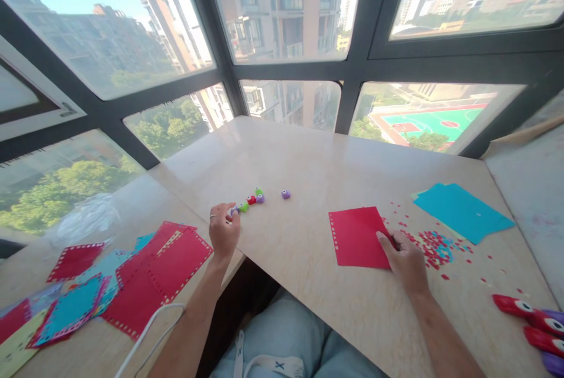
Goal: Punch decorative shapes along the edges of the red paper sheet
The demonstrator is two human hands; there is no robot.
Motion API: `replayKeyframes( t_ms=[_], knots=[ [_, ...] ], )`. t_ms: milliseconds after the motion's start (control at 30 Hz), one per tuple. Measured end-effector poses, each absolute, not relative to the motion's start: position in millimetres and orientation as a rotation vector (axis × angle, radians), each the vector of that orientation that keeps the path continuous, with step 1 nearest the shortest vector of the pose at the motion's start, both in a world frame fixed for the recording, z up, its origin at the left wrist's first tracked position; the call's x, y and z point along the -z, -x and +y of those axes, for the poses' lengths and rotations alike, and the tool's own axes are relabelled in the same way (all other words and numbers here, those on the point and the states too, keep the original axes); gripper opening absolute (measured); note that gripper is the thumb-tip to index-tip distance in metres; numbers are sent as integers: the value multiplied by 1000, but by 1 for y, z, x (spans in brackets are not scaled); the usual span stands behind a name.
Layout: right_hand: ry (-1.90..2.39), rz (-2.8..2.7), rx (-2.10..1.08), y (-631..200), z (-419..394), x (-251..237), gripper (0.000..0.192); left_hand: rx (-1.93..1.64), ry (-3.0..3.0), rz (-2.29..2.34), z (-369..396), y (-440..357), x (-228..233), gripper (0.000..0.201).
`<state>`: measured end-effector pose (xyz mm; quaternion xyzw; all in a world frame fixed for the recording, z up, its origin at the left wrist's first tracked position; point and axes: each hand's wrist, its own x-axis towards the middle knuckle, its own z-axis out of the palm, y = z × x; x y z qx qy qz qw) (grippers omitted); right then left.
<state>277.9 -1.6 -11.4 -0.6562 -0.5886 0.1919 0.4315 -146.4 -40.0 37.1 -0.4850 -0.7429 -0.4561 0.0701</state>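
Red paper [358, 238], pinched in my right grip [409, 265], could scatter the confetti [434, 247] if swung right; whether my left grip [224, 231] pinches anything, I cannot tell.

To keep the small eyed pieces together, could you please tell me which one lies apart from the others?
The purple piece right of the row; the others sit close together by the left hand.

Left hand [224, 228], lower left of centre, is being held curled; right hand [406, 259], lower right, is being held pinched.
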Motion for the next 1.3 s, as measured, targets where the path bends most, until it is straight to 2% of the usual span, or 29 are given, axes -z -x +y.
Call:
replayKeyframes(
  t_ms=[233,367,1033,1300],
  knots=[
    [1642,-1481,-459,-278,-2,11,49,796,1632,-2683,-29,188,-40,37],
    [1637,-1480,-462,-277,-4,6,45,652,1643,-2791,-24,190,-40,35],
    [1598,-1532,-499,-274,-5,-1,36,619,1589,-2801,-14,182,-36,35],
    [1597,-1540,-485,-273,-5,-2,38,768,1510,-2424,-27,173,-43,34]
  ],
)
